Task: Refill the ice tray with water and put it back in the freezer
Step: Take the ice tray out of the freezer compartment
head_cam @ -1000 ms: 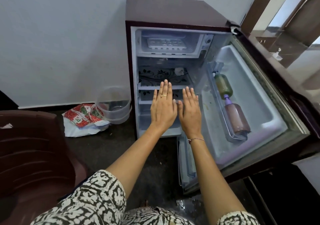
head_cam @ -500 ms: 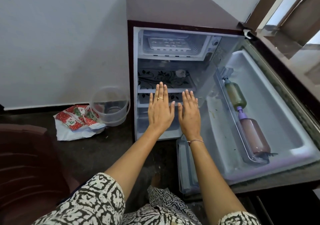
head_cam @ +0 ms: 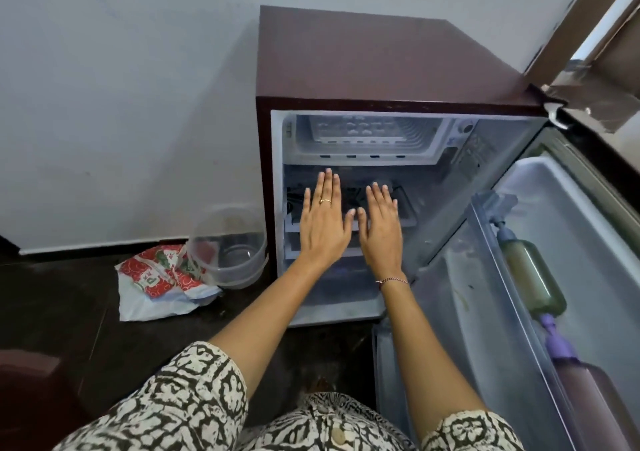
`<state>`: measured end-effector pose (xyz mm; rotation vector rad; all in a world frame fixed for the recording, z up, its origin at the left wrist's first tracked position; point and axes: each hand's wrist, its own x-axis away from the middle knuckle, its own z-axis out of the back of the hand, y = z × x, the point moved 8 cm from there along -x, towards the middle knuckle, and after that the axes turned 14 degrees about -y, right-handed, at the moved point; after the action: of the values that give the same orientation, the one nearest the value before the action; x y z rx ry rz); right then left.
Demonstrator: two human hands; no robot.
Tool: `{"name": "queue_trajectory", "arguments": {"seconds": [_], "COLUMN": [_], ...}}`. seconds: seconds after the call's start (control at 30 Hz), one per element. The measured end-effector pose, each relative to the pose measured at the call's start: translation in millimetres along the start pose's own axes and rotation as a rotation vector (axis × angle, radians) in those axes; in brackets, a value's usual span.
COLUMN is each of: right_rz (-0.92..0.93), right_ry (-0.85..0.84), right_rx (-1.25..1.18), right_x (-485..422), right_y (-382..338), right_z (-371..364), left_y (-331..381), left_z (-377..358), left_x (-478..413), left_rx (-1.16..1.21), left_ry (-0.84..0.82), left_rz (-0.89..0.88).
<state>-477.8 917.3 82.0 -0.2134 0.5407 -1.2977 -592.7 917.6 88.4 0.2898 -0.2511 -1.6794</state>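
Ice tray (head_cam: 360,129): white, with rows of cells, lying flat inside the freezer compartment (head_cam: 431,140) at the top of the small fridge (head_cam: 381,59), set back behind the compartment's front lip. Whether the cells hold water, ice or nothing cannot be told from this view. Assessment: thin moulded plastic, likely light and a little flexible under twist, cold and possibly frost-slick to the touch. Once filled it would be heavier and would spill if tilted. Recommended hold: both short ends, or the near long rim with a thumb on top, kept level. The left hand (head_cam: 323,230), a ring on one finger, and the right hand (head_cam: 381,234), a bracelet at the wrist, are both flat with fingers straight, backs to the camera, holding nothing. They hang side by side before the fridge's shelves, thumbs near each other, below the freezer compartment and apart from the tray. The fridge door (head_cam: 554,215) stands wide on the right, with a greenish bottle (head_cam: 530,277) and a purple-capped bottle (head_cam: 588,395) in its rack. On the floor left of the fridge sit a clear plastic tub (head_cam: 228,248) and a red-and-white bag (head_cam: 157,277), just beside each other.
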Motion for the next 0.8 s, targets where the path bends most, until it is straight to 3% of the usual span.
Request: {"name": "queue_trajectory", "arguments": {"seconds": [0.6, 0.8], "right_rz": [-0.031, -0.142], "right_ry": [0.017, 0.067], "right_rx": [0.035, -0.148], "right_x": [-117.5, -155.7], "right_y": [52.5, 86.5], "right_z": [-12.5, 1.1], "left_y": [-3.2, -22.3], "left_z": [4.0, 19.0], "left_x": [-145.2, -184.1], "left_rx": [0.148, 0.324], "left_ry": [0.001, 0.052], "left_rz": [0.049, 0.163]}}
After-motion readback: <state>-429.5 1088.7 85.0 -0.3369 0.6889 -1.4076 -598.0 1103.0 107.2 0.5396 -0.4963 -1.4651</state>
